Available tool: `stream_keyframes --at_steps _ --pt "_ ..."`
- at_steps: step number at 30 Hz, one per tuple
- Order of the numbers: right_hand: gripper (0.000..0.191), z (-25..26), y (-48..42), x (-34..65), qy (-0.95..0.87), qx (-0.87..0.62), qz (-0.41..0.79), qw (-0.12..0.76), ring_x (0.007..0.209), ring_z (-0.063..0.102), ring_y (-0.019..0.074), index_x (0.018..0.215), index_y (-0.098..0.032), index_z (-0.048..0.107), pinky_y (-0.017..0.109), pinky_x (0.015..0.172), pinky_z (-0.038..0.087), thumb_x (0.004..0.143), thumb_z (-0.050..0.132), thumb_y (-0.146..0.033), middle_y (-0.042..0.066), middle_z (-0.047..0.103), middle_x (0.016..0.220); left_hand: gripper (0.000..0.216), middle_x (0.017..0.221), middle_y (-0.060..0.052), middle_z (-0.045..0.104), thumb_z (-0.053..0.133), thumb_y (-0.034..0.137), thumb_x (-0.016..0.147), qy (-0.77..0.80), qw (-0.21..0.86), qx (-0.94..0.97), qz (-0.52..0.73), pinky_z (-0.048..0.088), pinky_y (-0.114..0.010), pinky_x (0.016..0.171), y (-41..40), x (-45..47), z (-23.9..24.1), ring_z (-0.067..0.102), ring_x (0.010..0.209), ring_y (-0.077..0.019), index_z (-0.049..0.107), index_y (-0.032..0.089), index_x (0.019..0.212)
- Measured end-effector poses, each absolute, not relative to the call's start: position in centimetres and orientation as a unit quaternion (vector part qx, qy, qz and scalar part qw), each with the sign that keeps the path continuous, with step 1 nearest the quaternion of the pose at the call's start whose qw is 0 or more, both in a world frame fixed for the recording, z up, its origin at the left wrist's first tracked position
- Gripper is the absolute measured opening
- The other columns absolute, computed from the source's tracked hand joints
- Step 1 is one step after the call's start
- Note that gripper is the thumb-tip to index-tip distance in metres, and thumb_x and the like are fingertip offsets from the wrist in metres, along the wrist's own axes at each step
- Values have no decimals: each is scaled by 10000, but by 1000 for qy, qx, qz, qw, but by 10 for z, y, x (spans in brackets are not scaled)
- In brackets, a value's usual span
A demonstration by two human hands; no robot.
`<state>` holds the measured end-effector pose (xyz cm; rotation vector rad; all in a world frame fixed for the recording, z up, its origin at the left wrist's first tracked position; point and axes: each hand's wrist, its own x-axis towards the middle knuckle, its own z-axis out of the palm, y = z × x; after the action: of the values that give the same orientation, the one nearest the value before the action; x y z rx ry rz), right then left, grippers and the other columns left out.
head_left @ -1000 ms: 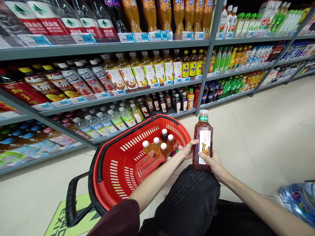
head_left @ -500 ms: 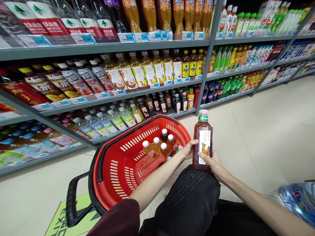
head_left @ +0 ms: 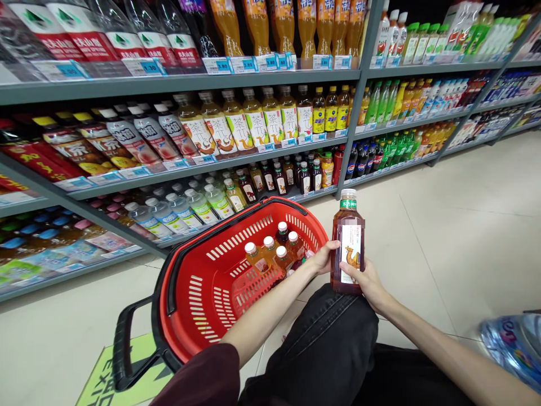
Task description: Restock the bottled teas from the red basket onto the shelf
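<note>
A large bottle of dark reddish-brown tea (head_left: 343, 231), with a white cap, green neck band and camel label, stands upright just above my knee. My left hand (head_left: 324, 258) grips it from the left side. Around its lower right side wraps my right hand (head_left: 367, 281), the thumb lying on the label. Left of the bottle, a red shopping basket (head_left: 190, 254) with black handles sits on the floor. Several white-capped drink bottles (head_left: 282, 256) stand at its far right end, partly hidden behind my left forearm.
Grey shelves (head_left: 236, 79) packed with drinks run along the far side. Dark tea bottles (head_left: 279, 177) stand on the low shelf behind the basket. A yellow-green floor sign (head_left: 101, 372) lies by the basket handle. At the right edge is a clear plastic-wrapped pack (head_left: 513, 344).
</note>
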<state>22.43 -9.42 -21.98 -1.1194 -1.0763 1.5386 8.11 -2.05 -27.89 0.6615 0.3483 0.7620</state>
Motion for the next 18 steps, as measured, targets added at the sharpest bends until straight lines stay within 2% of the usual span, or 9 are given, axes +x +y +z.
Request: stream_keyframes --at_steps 4,10,18 --pt "761 -220 -94 224 -438 -453 626 458 1078 731 381 1142 -163 709 453 908 605 596 961 -631 143 783 1164 843 1248 -232 739 812 589 612 162 860 314 368 484 -507 1076 -21 81 -276 674 1215 -399 677 70 1264" --pt "761 -220 -94 225 -443 -455 624 456 1078 731 390 1144 -169 714 468 907 609 596 957 -638 142 786 1154 907 1215 -246 746 814 659 573 177 853 334 360 486 -528 1078 -21 81 -276 679 1199 -411 680 59 1241" --pt "754 -219 -94 224 -440 -454 622 461 1068 731 396 1130 -171 722 482 907 609 586 963 -634 135 791 1114 879 1190 -235 756 777 677 607 184 853 340 349 489 -531 1071 -19 81 -284 684 1193 -404 679 73 1238"
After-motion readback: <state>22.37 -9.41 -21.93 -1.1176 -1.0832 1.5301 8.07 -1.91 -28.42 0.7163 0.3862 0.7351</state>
